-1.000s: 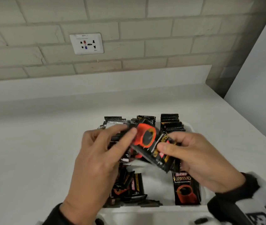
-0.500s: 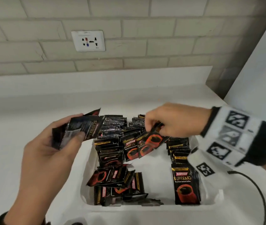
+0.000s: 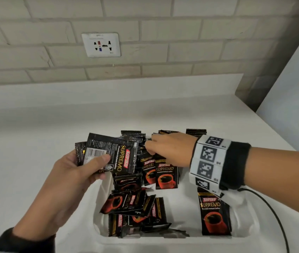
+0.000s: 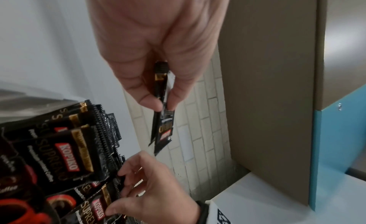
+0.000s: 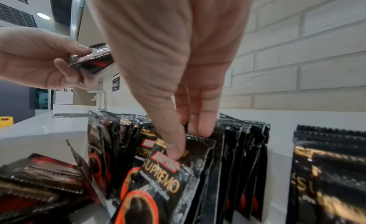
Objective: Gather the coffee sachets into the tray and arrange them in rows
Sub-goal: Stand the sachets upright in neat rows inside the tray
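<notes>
A white tray [image 3: 239, 207] holds black Kopiko coffee sachets: upright rows at the back, a loose pile [image 3: 132, 203] at the front left, and one sachet [image 3: 214, 214] standing at the right. My left hand [image 3: 97, 161] is above the tray's left edge and grips a few sachets [image 3: 114, 154] between thumb and fingers; the left wrist view shows them edge-on [image 4: 162, 133]. My right hand [image 3: 150, 148] reaches down into the middle row. There its thumb and fingers [image 5: 198, 128] pinch the top of the front sachet [image 5: 164, 180].
The tray sits on a white counter [image 3: 26, 143] against a brick wall with a socket plate [image 3: 101, 45]. A black cable [image 3: 272, 212] runs from my right wristband past the tray's right side. A faucet [image 5: 103, 100] and sink lie further along the counter.
The hands, together over the tray a second ago, have parted. The left drew back left with a few sachets. The right carried sachets to the middle row and lowered them in.
</notes>
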The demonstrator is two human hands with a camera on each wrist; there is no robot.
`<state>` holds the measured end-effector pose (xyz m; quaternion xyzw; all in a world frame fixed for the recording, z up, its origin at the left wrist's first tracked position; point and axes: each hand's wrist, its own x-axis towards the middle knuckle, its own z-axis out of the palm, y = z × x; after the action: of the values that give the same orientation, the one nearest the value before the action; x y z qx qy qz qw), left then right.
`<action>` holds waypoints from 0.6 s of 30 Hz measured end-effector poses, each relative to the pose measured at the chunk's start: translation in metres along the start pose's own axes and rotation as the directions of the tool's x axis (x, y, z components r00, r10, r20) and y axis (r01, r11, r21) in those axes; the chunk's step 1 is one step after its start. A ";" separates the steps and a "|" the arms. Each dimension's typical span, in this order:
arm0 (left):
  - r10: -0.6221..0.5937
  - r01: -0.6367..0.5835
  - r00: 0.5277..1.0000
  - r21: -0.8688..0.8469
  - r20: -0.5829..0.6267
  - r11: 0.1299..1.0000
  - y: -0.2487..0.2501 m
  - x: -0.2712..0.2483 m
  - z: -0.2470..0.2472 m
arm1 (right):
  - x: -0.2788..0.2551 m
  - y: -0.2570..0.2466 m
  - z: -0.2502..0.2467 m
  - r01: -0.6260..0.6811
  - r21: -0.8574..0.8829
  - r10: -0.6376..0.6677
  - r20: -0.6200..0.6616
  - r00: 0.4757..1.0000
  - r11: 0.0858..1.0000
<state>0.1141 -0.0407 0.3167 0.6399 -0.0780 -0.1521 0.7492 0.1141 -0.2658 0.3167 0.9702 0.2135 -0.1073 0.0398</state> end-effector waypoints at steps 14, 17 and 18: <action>-0.090 0.073 0.994 -0.255 -0.057 0.964 -0.007 0.005 0.040 | -0.057 -0.017 -0.038 -0.112 0.885 0.416 -0.097 0.904 0.452; -0.095 0.080 0.995 -0.252 -0.045 0.964 -0.007 0.003 0.055 | -0.056 -0.032 -0.021 -0.086 0.965 0.404 -0.022 0.914 0.247; -0.100 0.087 0.994 -0.250 -0.040 0.964 -0.008 0.002 0.058 | -0.056 -0.033 -0.016 -0.065 0.984 0.431 -0.013 0.902 0.164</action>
<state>0.0973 -0.0962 0.3188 0.5481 -0.0085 -0.1791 0.8170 0.0540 -0.2564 0.3439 0.8025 -0.0618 -0.0650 -0.5899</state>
